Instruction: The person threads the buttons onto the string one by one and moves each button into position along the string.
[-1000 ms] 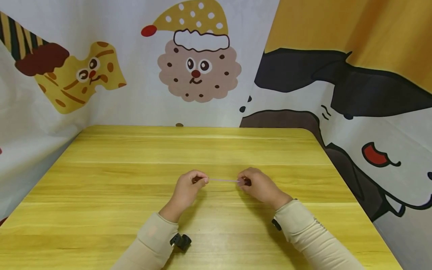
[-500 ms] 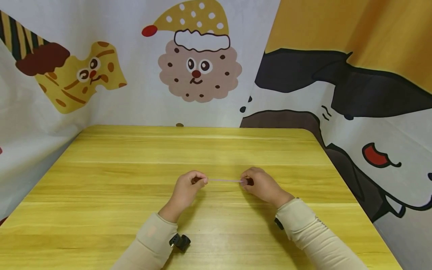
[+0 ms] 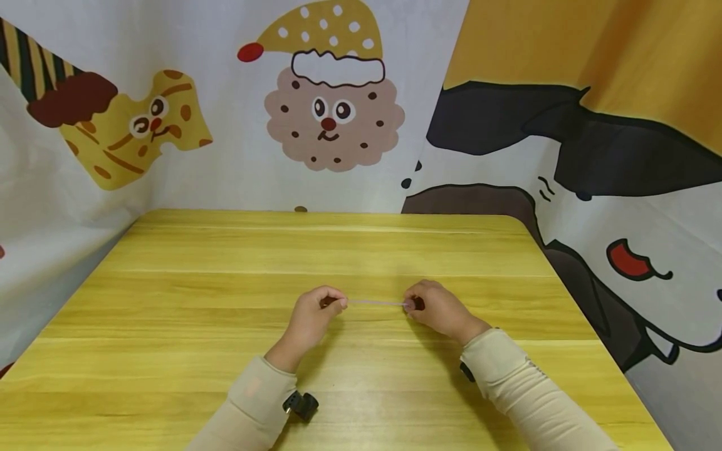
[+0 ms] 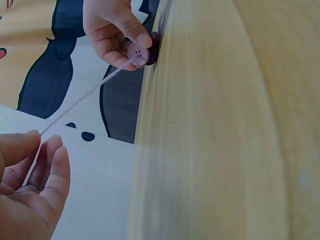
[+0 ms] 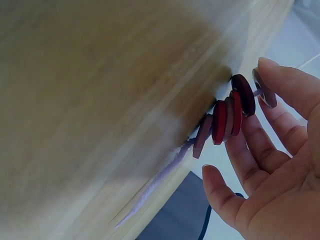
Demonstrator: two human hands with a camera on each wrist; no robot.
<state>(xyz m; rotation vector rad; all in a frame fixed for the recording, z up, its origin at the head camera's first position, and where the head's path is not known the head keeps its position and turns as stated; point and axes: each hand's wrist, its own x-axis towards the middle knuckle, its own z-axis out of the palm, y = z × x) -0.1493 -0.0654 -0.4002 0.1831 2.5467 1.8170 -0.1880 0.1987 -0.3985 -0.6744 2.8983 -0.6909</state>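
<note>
A thin pale lilac string (image 4: 85, 96) stretches nearly straight between the two hands above the table. Its left end is pinched between thumb and forefinger of the left hand (image 3: 313, 316). The right hand (image 3: 442, 311) pinches a pale pink four-hole button (image 4: 137, 54) at the string's other side. Behind that button, in the right wrist view, several more are threaded in a row: a dark maroon button (image 5: 243, 95), a red button (image 5: 219, 122) and pinkish ones. A loose string tail (image 5: 152, 187) hangs down past the last button.
The wood-grain table (image 3: 225, 250) spreads under both hands. A printed curtain (image 3: 214, 169) with cartoon figures hangs along its back and sides. Small black devices sit at both cuffs, one the left wrist device (image 3: 301, 405).
The right hand has shifted slightly to the right, lengthening the visible string between the hands. The left hand has stayed nearly still, both keeping their pinch.
</note>
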